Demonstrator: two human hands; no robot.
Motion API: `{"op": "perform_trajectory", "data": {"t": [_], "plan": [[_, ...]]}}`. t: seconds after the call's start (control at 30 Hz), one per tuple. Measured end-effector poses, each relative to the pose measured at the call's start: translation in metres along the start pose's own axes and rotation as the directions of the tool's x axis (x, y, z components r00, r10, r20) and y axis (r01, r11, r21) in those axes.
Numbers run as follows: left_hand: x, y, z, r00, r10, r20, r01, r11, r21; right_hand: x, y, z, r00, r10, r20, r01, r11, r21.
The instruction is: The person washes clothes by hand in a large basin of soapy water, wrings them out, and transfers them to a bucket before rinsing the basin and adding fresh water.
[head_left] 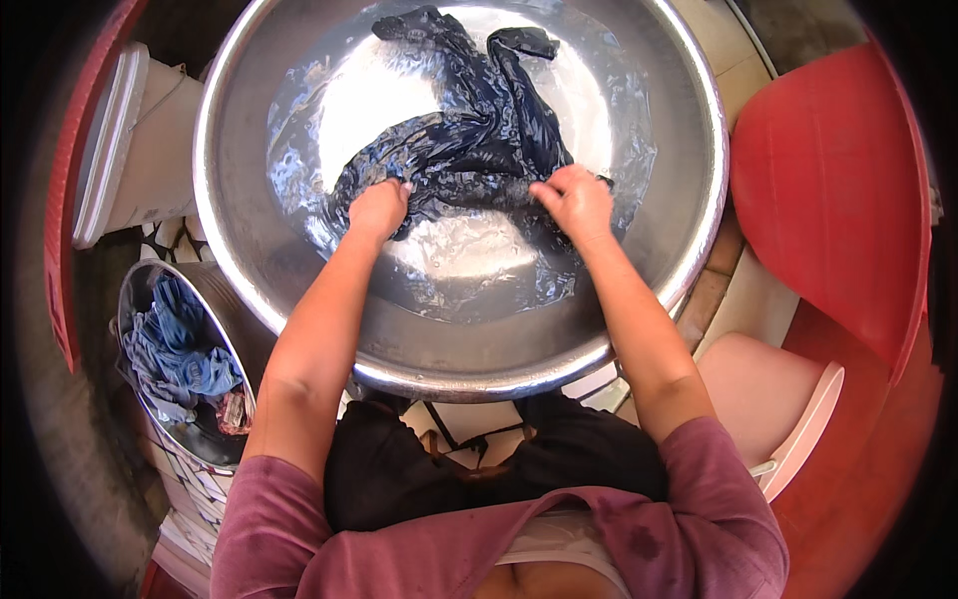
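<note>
A wide metal basin (479, 348) holds water, and a dark wet garment (479, 142) lies spread and crumpled in it. My left hand (380, 210) grips the garment's near left part, fingers closed on the cloth. On the right, my right hand (580, 201) is closed on the near right part of the same garment, thumb towards the left. Two narrow lengths of the cloth reach to the basin's far side. Parts of the garment under the hands are hidden.
A metal bucket (247, 329) with blue cloths (183, 352) stands left of the basin, below a pale plastic bucket (153, 142). Right of the basin are a large red plastic tub (823, 180) and a pale pink bucket (756, 397). The floor has broken-tile paving.
</note>
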State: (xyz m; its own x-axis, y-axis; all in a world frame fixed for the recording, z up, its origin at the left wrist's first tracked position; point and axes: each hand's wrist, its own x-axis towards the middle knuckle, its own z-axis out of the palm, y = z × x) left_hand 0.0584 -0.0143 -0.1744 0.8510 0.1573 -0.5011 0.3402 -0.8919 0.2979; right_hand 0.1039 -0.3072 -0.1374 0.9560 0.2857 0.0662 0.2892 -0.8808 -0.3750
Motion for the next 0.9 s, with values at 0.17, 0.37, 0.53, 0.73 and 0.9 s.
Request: {"op": "perform_trajectory", "data": {"t": [0.17,0.37,0.53,0.73,0.9], "plan": [[-0.001,0.008,-0.016,0.998,0.064,0.011,-0.058,0.958,-0.281,0.002,-0.014,-0.027,0.976,0.213,-0.044,-0.151,0.806,0.573],[-0.009,0.01,-0.017,0.949,0.018,0.315,-0.115,0.949,0.293,-0.052,-0.028,0.026,0.744,-0.246,0.621,0.219,0.968,0.121],[-0.007,0.006,-0.012,0.986,-0.137,0.094,0.112,0.965,0.237,-0.023,-0.008,0.013,0.965,-0.022,0.261,0.051,0.993,-0.104],[-0.01,-0.001,0.023,0.987,0.088,0.132,-0.13,0.927,0.351,-0.041,0.0,0.036,0.753,0.132,0.644,0.063,0.961,-0.27],[-0.047,0.016,0.013,0.842,0.005,0.54,-0.265,0.876,0.404,-0.054,0.005,0.032,0.502,0.038,0.864,0.165,0.976,-0.14]]}}
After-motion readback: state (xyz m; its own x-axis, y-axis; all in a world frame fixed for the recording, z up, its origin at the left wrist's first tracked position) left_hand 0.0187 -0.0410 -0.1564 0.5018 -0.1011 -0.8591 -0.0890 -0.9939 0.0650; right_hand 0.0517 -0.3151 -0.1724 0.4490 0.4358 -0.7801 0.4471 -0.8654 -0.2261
